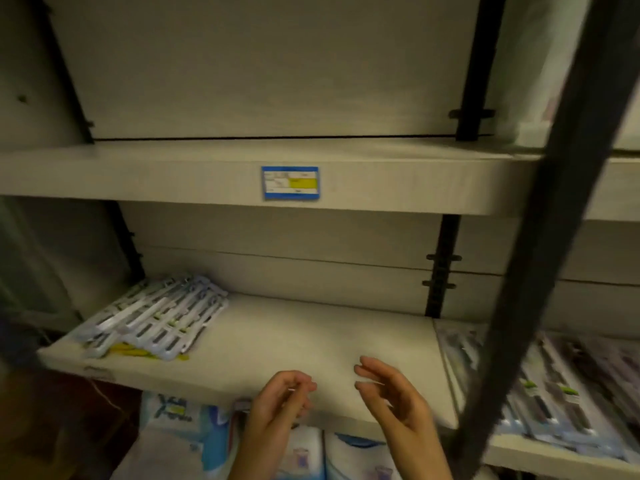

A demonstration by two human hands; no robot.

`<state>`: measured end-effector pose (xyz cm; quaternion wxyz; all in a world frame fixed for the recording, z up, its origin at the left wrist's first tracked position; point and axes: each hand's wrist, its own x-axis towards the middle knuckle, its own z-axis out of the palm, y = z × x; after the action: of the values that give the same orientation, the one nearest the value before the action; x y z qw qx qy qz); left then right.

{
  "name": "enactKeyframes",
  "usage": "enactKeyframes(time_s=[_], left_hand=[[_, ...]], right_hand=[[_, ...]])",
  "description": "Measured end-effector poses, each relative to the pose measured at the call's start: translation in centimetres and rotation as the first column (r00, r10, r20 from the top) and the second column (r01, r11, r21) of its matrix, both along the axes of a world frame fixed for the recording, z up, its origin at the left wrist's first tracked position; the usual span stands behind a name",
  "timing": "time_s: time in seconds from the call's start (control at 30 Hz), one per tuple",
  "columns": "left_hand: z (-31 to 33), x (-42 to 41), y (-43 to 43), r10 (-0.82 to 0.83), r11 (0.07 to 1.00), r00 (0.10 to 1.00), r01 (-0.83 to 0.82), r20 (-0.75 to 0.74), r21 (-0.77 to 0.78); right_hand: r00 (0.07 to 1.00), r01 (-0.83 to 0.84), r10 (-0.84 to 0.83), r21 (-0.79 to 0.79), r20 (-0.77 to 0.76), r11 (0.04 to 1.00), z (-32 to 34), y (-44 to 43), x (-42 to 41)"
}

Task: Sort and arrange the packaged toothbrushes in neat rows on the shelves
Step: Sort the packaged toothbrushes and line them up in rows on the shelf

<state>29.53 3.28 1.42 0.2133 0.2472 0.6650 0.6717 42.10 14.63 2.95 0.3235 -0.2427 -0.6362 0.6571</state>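
Your left hand [284, 398] is loosely curled, right hand [393, 393] relaxed open, both empty. The packs [152, 323] sit jumbled at the shelf [311, 341] left end; likely light, stiff, slick, so pinch the long edges

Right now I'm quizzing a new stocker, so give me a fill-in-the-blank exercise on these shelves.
1. The packs lie piled at the ___ end of the lower shelf.
2. The label is stuck on the front edge of the ___ shelf.
3. The right hand holds ___.
Missing words: left; upper; nothing.
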Motion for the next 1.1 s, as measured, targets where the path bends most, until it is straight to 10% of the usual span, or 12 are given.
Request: enactKeyframes(time_s=[0.83, 1.0, 1.1], left_hand=[[-1.2, -28.7, -17.8, 0.111, 0.992, 0.99, -0.105, 0.084, -0.07], [-19.1, -44.2, -18.1, 0.224, 0.965, 0.975, -0.221, 0.002, -0.137], [-8.0, -42.5, -19.7, 0.066, 0.984, 0.998, -0.062, 0.019, -0.166]], right_hand=[[0.972, 0.069, -0.054, -0.06, 0.23, 0.996, -3.3, -13.6, -27.8], [0.968, 0.105, -0.078, -0.103, 0.237, 0.989, -4.1, -17.2, -34.5], [0.969, 0.105, -0.078, -0.102, 0.236, 0.989, -4.2, -18.8, -36.3]])
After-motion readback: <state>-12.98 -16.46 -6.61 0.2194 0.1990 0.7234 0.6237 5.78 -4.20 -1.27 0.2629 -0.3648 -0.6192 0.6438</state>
